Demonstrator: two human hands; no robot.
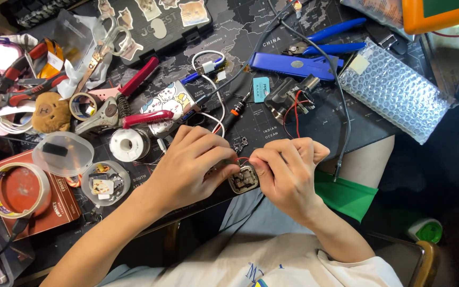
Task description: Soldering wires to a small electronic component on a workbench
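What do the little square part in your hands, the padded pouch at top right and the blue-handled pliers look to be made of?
The square part, held between left hand and right hand, looks like dull grey metal, though part is hidden. The padded pouch is clear plastic bubble wrap, shown by its glossy dimples. The pliers have smooth blue plastic-coated handles and darker, probably steel jaws.
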